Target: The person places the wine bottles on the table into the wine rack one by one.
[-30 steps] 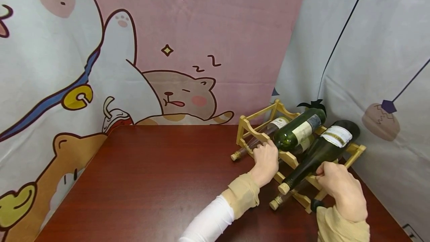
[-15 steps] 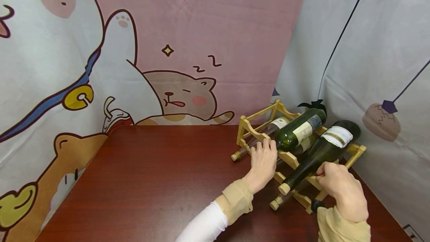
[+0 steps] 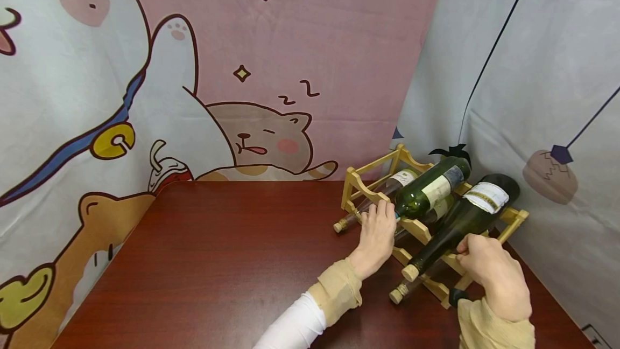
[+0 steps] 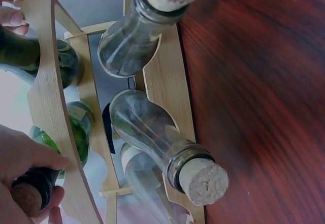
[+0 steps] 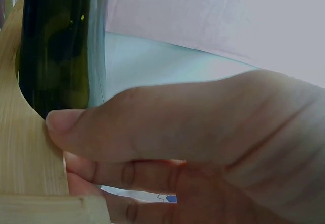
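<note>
A wooden wine rack (image 3: 415,229) stands on the table's right side. My left hand (image 3: 377,238) grips the neck of a green wine bottle (image 3: 426,190) lying on the top tier; in the left wrist view, thumb and fingers curl about its dark neck near the cork (image 4: 26,198). My right hand (image 3: 494,268) pinches the rack's top front rail (image 5: 35,153) between thumb (image 5: 66,122) and fingers, right beside a dark wine bottle (image 3: 465,220). That bottle slopes neck-down on the top tier, its cork toward me.
Clear corked bottles (image 4: 167,132) lie in the lower tier, their necks jutting past the front rail. A dark reddish wooden table (image 3: 232,263) extends to the left. Printed cloth (image 3: 339,42) hangs behind and along the right, close to the rack.
My left hand has shifted slightly down and left along the green bottle's neck, its fingers straightening from a tighter curl. The right hand, rack and bottles look nearly unmoved.
</note>
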`<state>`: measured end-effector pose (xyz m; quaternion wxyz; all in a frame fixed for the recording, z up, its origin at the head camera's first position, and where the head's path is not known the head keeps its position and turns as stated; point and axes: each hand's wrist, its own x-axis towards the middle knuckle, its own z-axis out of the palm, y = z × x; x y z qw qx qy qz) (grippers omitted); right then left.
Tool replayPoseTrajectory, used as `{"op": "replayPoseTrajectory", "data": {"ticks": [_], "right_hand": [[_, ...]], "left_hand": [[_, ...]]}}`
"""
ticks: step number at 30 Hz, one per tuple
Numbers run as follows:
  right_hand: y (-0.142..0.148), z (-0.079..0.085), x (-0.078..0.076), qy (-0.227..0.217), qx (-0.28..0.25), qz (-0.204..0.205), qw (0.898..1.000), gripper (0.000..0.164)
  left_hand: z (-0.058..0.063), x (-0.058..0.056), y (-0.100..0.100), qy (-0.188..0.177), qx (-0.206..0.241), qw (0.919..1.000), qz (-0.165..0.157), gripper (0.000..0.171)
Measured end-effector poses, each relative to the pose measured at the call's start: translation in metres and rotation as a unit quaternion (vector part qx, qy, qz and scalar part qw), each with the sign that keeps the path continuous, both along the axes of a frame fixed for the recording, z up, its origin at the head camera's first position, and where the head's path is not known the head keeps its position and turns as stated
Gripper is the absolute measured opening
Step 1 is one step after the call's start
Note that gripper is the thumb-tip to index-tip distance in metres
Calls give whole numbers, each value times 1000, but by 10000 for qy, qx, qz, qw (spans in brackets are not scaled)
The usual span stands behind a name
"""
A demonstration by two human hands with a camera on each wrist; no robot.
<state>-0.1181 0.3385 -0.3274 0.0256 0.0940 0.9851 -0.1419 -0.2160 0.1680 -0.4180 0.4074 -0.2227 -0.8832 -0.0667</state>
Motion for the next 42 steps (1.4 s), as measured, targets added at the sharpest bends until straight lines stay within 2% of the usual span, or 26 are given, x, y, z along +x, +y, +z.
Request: {"op": "replayPoseTrajectory", "data": {"ticks": [9, 22, 27, 36, 42], "right_hand": [[-1, 1, 1, 49, 28, -8, 10000, 13], [0, 0, 0, 15, 15, 6, 10000, 15], [0, 0, 0, 17, 36, 17, 10000, 14], [0, 0, 0, 67, 7, 20, 10000, 13], [0, 0, 0, 79, 14, 23, 10000, 14]], "left_hand": [[2, 0, -2, -234, 203, 9993, -213, 14], [7, -2, -7, -1086, 612, 9901, -649, 37], [10, -3, -9, -1466, 821, 9818, -880, 38], [18, -4, -13, -2279, 1196, 9582, -1251, 40], [20, -5, -15, -2589, 1301, 9472, -1375, 38]]}}
